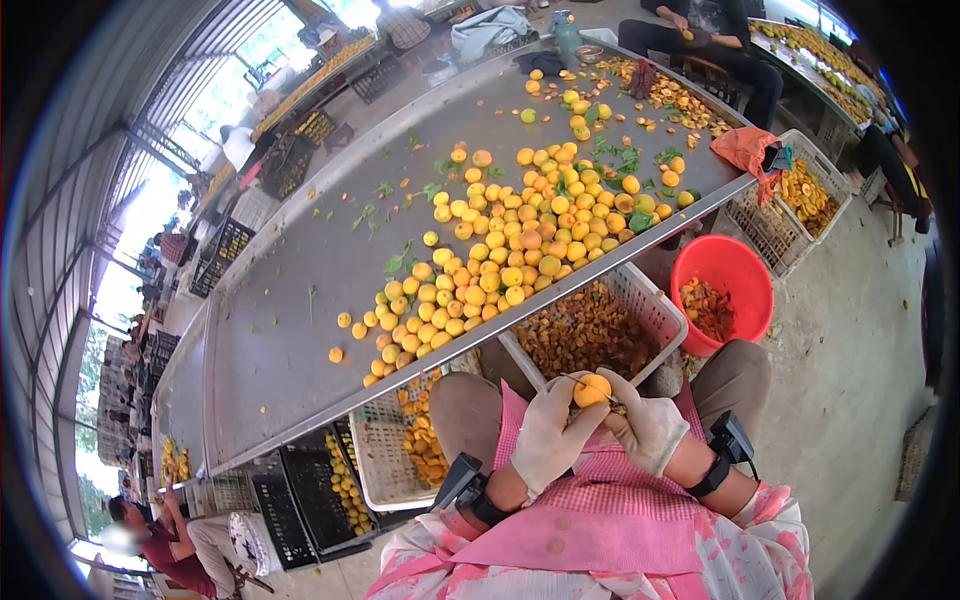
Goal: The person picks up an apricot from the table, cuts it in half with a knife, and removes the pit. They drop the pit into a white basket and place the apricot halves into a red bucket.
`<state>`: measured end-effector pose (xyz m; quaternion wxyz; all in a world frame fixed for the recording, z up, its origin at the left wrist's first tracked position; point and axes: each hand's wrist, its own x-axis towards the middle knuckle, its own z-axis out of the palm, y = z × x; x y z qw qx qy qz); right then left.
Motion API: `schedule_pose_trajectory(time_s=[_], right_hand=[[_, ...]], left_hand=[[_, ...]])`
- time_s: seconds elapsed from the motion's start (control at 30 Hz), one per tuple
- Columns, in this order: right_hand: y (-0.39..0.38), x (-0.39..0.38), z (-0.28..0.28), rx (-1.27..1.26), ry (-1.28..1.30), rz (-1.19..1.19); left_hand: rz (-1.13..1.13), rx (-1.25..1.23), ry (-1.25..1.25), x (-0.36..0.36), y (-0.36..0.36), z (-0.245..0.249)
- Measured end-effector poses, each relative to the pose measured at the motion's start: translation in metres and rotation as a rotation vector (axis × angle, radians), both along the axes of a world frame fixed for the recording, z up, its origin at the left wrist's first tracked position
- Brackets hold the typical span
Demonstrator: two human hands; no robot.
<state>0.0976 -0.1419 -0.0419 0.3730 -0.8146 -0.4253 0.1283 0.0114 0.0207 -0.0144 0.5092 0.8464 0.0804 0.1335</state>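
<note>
My left hand (548,430), in a pale work glove, pinches a yellow-orange apricot (592,389) above my lap. My right hand (652,432), gloved as well, is closed right beside the fruit, on a thin dark metal tool (613,402); its exact shape is mostly hidden by the fingers. In front of my knees stands a white crate (660,310) with brownish pits and scraps. To the left, a second white crate (378,455) holds orange apricot halves.
A long metal table (290,350) with a raised rim carries a heap of apricots (530,235) and loose leaves. A red bucket (755,290) with apricot pieces stands right of my knees. Black crates (290,500) stand at left. Other people sit at the far right and lower left.
</note>
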Motion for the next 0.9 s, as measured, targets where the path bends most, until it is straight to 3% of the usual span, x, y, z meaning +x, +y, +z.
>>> schedule_pose_trajectory(time_s=[0.1,0.17,0.3,0.37,0.5,0.7,0.9], right_hand=[[0.0,0.001,-0.002,-0.05,0.075,0.017],[0.002,-0.001,0.0,0.067,0.24,0.018],[0.003,0.003,0.003,0.168,0.301,0.071],[0.004,0.005,-0.003,0.299,0.361,0.116],[0.007,0.004,0.001,0.32,0.455,0.126],[0.009,0.014,0.0,0.386,0.489,0.266],[0.005,0.01,0.022,0.401,0.7,0.33]], left_hand=[[-0.021,-0.084,0.075,0.001,0.003,-0.004],[-0.043,-0.055,0.015,0.001,0.003,-0.01],[-0.073,-0.027,0.005,-0.001,0.0,-0.015],[-0.039,-0.062,0.063,0.0,-0.004,-0.015],[-0.015,0.031,0.187,0.006,-0.006,-0.012],[-0.048,-0.029,0.126,0.007,-0.003,-0.019],[-0.137,-0.054,-0.004,-0.003,0.003,-0.023]])
